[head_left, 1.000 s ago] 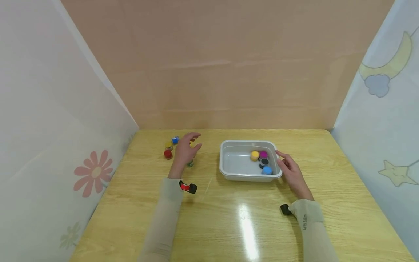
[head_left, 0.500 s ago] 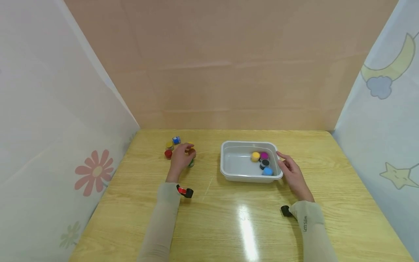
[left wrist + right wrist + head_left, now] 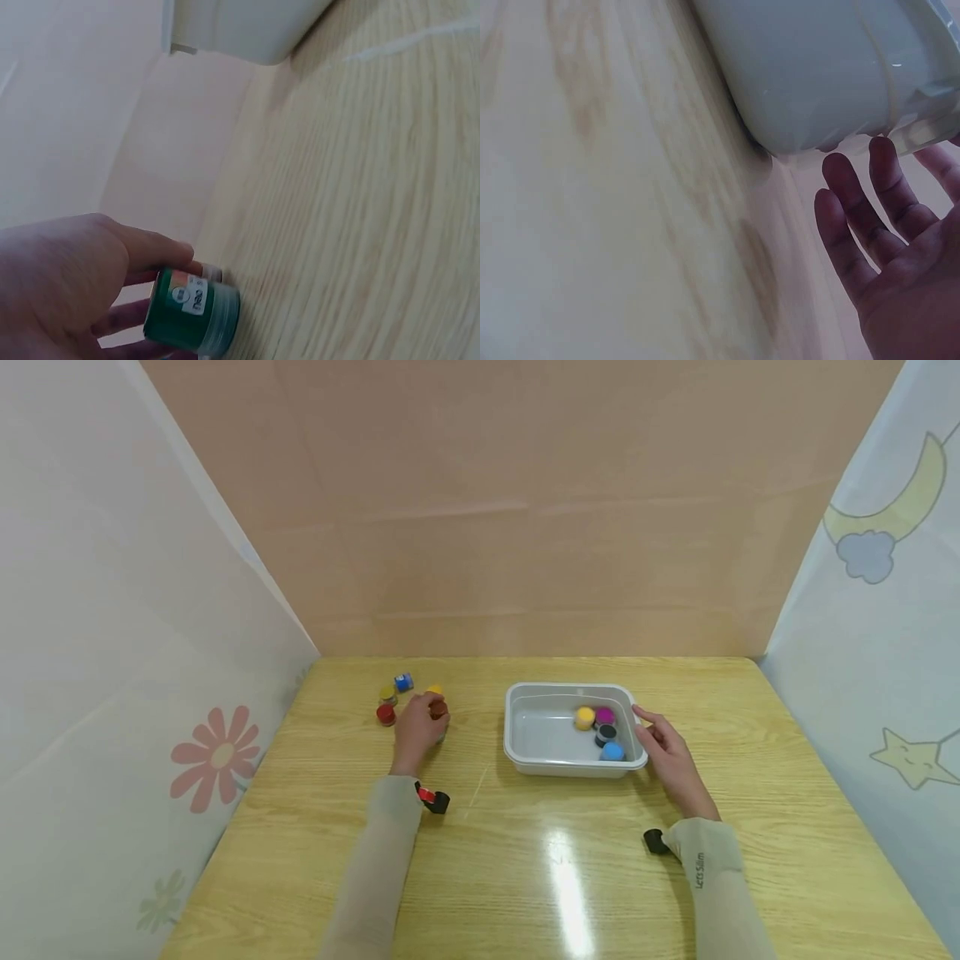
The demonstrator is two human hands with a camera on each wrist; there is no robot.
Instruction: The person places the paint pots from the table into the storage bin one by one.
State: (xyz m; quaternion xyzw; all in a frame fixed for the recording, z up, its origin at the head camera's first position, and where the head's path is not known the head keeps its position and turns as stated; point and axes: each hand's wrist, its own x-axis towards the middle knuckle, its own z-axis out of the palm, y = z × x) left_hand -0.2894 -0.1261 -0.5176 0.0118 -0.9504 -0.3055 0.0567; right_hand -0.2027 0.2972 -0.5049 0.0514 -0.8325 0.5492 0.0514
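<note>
My left hand (image 3: 416,731) pinches a small paint pot with a brown lid (image 3: 438,711) between thumb and fingers, at the left of the table. A green paint pot (image 3: 191,311) stands nearest the left wrist camera, in front of the fingers, and hides part of the grip. Just beyond the hand is a yellow-lidded pot (image 3: 435,691). My right hand (image 3: 670,764) rests its loosely extended fingers on the right end of a white plastic tray (image 3: 540,769). Inside the tray, toward its right, sit an orange-yellow pot (image 3: 584,718), a purple one (image 3: 604,717), a black one (image 3: 606,735) and a light blue one (image 3: 612,752).
Left of the left hand are a red pot (image 3: 386,715), a yellow-lidded pot (image 3: 387,695) and a blue pot (image 3: 403,682) on its side. A brown paper wall (image 3: 525,527) closes the back of the wooden table (image 3: 495,860), with white printed sheets at both sides.
My left hand has come down from above the pots, and its fingers have closed around the brown-lidded one. My right hand and the tray stay where they were.
</note>
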